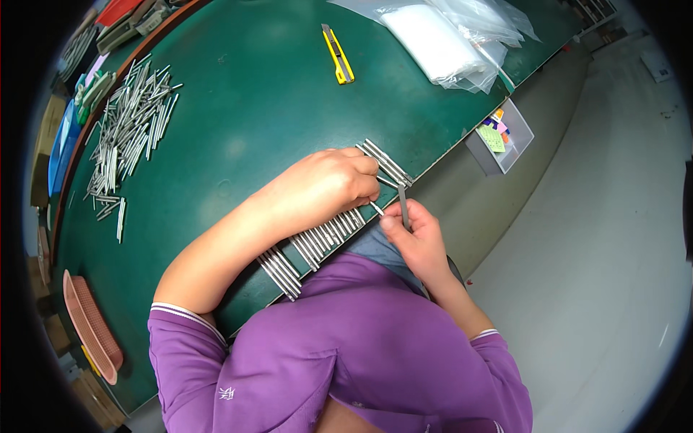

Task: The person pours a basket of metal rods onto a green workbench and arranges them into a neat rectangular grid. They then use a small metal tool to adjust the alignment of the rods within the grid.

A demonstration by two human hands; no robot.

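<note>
From the head view, my worry is the row of metal rods (317,242) lined up along the near edge of the green table (245,108): they lie with their ends right at the edge, some seeming to overhang it, and the left forearm rests across them, so I judge that a small shift of that arm could roll several off into the lap or onto the floor (613,216). The short rod (377,208) pinched between the two hands looks thin and slick, and I think it could slip out just as easily. The left hand (332,184) is curled closed, knuckles up, its fingertips gripping that short rod just above the row. The right hand (415,234) sits just off the table edge, fingers closed around a grey flat tool (404,206) held upright, its thumb near the rod's end. A loose heap of rods (130,130) lies well apart at the far left, a yellow utility knife (337,54) and clear plastic bags (447,40) farther back.
</note>
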